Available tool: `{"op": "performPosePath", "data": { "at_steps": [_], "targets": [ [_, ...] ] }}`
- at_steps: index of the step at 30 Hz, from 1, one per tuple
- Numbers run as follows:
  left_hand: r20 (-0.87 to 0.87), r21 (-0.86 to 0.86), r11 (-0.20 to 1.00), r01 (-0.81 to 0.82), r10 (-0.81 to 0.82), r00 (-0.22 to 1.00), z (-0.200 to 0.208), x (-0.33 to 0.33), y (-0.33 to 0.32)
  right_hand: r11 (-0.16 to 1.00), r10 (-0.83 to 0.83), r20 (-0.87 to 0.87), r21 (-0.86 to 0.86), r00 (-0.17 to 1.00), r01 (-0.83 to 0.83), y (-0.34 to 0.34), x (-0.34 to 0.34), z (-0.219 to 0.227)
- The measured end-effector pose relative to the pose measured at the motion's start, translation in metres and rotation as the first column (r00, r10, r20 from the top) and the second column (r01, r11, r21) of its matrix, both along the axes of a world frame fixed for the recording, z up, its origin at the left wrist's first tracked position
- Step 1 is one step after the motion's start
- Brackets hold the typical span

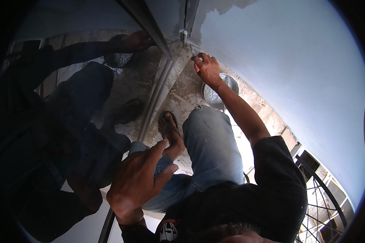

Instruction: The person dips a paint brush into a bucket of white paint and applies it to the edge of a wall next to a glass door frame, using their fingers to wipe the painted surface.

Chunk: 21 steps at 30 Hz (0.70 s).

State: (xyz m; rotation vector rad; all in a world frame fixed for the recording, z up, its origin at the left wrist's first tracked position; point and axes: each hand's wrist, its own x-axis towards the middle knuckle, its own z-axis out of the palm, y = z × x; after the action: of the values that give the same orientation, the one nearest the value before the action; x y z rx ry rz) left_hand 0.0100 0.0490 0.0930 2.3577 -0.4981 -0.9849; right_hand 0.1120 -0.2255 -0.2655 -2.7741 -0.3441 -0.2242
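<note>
Reaching out to the foot of the pale wall (287, 52), my right hand (207, 69) is closed round a putty knife (195, 50). Its flat, light blade meets the wall's lower corner beside a metal hinge (183, 36), and a bit of red handle shows under my fingers. My left hand (138, 178) is held up near my left knee, empty, with fingers stretched and thumb apart. Just below my right wrist stands a round metallic bucket (223, 92), partly hidden by my forearm and knee.
To the left, a dark glass panel (81, 109) in a metal frame (155, 97) mirrors my arm and legs. My sandalled foot (169, 125) rests on the dusty, stained floor (182, 95). A spoked wheel (322, 194) stands at the lower right. Darker grey patches mark the wall's upper edge.
</note>
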Motion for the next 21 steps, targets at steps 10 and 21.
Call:
{"op": "performPosePath", "data": {
  "at_steps": [10,21],
  "targets": [
    [0.036,-0.015,1.0,0.003,-0.003,0.999,0.001,0.001,-0.001,0.998,-0.016,-0.039,-0.057,0.999,0.014,0.011,0.019,-0.009],
    [0.044,-0.01,1.0,0.006,-0.005,0.999,-0.001,0.003,0.0,0.987,-0.075,-0.123,-0.149,0.99,0.056,0.022,0.026,-0.011]
  ]
}}
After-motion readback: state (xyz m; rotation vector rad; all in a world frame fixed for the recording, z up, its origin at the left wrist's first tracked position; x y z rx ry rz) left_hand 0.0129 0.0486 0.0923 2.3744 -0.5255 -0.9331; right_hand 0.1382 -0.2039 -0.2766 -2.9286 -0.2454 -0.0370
